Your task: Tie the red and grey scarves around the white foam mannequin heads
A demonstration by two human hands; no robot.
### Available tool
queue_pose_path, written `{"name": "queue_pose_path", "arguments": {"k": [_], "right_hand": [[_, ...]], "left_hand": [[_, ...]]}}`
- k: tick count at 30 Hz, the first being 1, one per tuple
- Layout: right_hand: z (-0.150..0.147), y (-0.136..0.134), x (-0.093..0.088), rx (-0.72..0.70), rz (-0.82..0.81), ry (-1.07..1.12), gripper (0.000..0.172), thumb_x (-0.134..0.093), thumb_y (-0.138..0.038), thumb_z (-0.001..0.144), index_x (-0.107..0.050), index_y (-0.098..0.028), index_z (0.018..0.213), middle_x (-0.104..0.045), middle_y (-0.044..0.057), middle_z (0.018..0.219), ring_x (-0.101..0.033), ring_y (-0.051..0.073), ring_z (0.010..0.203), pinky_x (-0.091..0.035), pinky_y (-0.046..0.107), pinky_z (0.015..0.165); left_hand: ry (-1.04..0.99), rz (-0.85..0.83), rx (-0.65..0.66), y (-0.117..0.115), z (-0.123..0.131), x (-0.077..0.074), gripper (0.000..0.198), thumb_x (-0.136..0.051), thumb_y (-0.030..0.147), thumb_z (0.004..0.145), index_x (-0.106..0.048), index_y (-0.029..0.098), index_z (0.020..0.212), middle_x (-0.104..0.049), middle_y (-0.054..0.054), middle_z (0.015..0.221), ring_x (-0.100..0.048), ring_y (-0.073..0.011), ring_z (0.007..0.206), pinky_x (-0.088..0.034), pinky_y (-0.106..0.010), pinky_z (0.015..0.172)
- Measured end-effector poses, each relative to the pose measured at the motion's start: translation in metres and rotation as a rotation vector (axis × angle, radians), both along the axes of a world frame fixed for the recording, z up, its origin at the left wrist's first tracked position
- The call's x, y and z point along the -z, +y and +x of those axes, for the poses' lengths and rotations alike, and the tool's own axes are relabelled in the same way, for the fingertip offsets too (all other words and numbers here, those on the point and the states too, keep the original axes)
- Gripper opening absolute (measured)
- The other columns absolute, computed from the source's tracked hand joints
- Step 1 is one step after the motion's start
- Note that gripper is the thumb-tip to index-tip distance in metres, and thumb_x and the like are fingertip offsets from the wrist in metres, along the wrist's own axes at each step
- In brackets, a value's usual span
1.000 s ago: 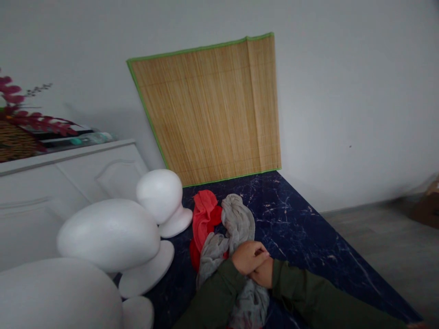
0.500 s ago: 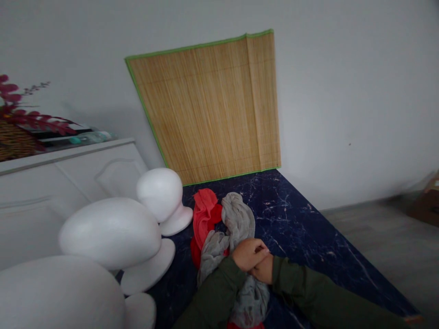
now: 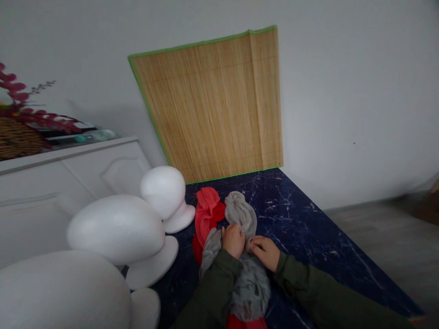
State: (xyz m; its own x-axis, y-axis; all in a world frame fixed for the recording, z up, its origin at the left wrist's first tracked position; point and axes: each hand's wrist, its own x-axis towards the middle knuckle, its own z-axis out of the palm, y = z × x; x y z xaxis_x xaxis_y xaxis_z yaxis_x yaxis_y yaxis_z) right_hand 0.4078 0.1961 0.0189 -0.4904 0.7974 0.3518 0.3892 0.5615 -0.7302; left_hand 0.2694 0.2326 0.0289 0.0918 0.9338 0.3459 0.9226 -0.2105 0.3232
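A crumpled grey scarf lies on the dark blue marbled table, looped at its far end. My left hand rests on its middle with the fingers curled into the fabric. Just to the right, my right hand pinches the scarf's right edge between thumb and fingers. The two hands are slightly apart. Red cloth lies bunched along the left of the grey scarf, and more red shows at the near end. Whether the red and grey pieces are joined cannot be seen.
Three white foam heads stand in a row on the left. Behind them is a white cabinet bearing a wicker basket and a plastic bottle. A bamboo mat leans against the wall at the table's far end.
My hands were crossed together over the grey scarf. They have since separated, the left moving farther up the fabric and the right to its right edge.
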Motion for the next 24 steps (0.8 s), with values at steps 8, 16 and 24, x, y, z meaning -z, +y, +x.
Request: {"name": "queue_pose_path", "arguments": {"k": [8,16,24], "right_hand": [[0.011,0.044,-0.021,0.164,-1.090,0.778,0.055,-0.028,-0.063,0.078,-0.055,-0.015,0.085,-0.061,0.008,0.077,-0.058,0.017,0.064,-0.048,0.034,0.065],[0.017,0.051,-0.020,-0.114,-1.071,0.814,0.035,-0.045,-0.045,0.077,-0.060,-0.013,0.080,-0.064,0.007,0.075,-0.061,0.019,0.080,-0.041,0.035,0.088],[0.116,0.046,-0.062,0.322,-0.595,1.147,0.032,-0.043,-0.044,0.076,-0.059,-0.020,0.064,-0.062,0.006,0.066,-0.061,0.021,0.075,-0.044,0.043,0.082]], "left_hand": [[-0.082,0.103,0.284,-0.016,0.017,-0.023,0.021,-0.034,0.020,0.084,-0.051,0.016,0.095,-0.061,-0.009,0.094,-0.055,-0.0185,0.093,-0.040,-0.035,0.085],[-0.129,0.145,0.688,-0.032,0.021,-0.029,0.028,-0.052,0.028,0.073,-0.052,0.017,0.099,-0.061,-0.008,0.100,-0.054,-0.0207,0.095,-0.040,-0.035,0.087],[-0.145,0.183,0.631,-0.028,0.013,-0.028,0.028,-0.045,0.028,0.080,-0.053,0.015,0.104,-0.062,-0.008,0.103,-0.054,-0.0171,0.099,-0.042,-0.031,0.087]]}}
